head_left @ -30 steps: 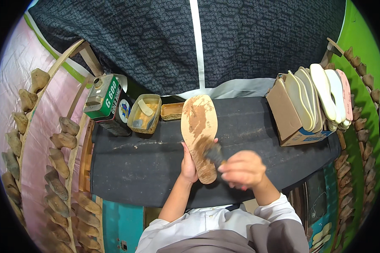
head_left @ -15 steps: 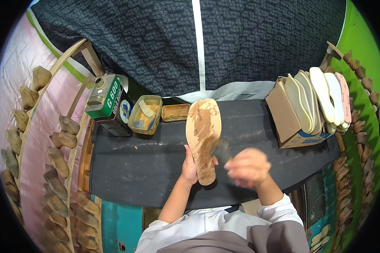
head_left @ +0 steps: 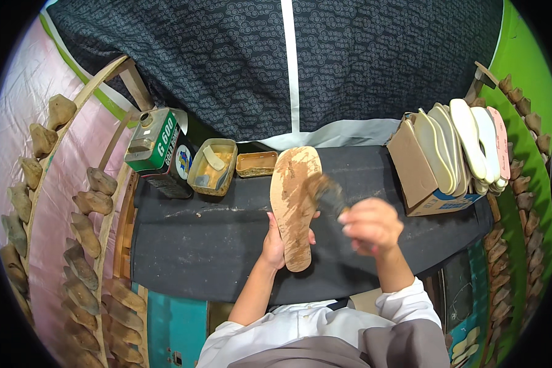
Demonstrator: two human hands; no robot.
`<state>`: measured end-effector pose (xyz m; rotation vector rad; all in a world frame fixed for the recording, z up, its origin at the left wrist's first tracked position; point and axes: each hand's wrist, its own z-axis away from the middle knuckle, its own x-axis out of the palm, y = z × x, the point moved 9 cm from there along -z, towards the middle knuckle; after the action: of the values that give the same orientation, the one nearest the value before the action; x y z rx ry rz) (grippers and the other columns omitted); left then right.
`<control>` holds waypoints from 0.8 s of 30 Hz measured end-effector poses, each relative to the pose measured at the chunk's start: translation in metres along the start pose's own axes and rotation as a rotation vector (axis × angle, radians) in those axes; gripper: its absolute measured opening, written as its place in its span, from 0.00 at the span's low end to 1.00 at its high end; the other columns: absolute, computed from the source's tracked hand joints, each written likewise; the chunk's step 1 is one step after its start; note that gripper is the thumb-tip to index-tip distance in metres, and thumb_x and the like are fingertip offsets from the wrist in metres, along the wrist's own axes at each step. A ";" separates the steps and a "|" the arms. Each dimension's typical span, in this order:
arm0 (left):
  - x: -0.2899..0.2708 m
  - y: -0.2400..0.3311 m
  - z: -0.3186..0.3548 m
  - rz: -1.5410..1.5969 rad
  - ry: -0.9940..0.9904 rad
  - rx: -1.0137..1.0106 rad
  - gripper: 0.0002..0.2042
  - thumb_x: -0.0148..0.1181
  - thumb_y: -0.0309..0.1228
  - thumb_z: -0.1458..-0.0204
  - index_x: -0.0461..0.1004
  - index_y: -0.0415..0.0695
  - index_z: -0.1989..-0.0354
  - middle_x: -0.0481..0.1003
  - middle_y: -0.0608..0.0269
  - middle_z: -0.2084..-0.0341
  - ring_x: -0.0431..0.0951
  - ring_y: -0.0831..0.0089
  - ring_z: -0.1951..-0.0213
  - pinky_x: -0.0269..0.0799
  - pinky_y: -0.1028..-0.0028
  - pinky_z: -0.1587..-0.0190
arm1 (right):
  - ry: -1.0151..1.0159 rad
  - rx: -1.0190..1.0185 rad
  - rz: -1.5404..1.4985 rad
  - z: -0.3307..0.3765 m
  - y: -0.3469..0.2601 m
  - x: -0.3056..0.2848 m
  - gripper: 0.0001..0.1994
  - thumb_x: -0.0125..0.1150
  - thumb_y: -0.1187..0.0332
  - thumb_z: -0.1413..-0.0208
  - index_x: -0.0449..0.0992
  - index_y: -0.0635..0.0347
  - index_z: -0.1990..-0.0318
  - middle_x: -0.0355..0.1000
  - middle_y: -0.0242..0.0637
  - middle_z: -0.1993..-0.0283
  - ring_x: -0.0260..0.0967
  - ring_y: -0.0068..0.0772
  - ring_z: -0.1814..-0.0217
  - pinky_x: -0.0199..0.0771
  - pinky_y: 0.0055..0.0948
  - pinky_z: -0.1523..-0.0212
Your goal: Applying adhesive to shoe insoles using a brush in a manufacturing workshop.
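Note:
A tan insole (head_left: 295, 202), streaked with brown wet-looking patches, is held up over the dark table with its wide end away from me. My left hand (head_left: 276, 244) grips its narrow half from below, thumb on the left edge and fingertips showing at the right edge. Pinched in my right hand (head_left: 372, 227) is a dark brush (head_left: 330, 195), blurred by motion. Its brown tip meets the insole's right edge around mid-length. Beyond the insole sit a small shallow tray (head_left: 256, 164) of brown liquid and a larger yellowish container (head_left: 212, 184) with a pale spreader inside.
A green and black metal can (head_left: 159, 153) stands at the back left. A cardboard box (head_left: 416, 178) packed with upright insoles (head_left: 441, 144) is at the back right. Racks of wooden shoe lasts (head_left: 83, 264) flank the table (head_left: 190, 245). A patterned dark curtain (head_left: 227, 67) hangs behind.
My right hand and the brush have moved up and slightly right along the insole. More of its middle is brown now. My left hand holds nearly the same place.

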<state>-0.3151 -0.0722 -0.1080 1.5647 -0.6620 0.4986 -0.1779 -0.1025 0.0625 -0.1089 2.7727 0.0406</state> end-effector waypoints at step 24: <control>0.002 -0.002 0.003 -0.002 0.029 -0.038 0.40 0.18 0.62 0.48 0.55 0.40 0.41 0.66 0.50 0.51 0.72 0.70 0.71 0.68 0.72 0.66 | -0.246 -0.064 -0.156 -0.002 -0.030 0.023 0.11 0.56 0.60 0.48 0.75 0.58 0.72 0.74 0.37 0.69 0.70 0.32 0.76 0.70 0.26 0.79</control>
<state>-0.3125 -0.0756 -0.1090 1.5194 -0.6443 0.5040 -0.1977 -0.1340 0.0553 -0.3141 2.5099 0.0965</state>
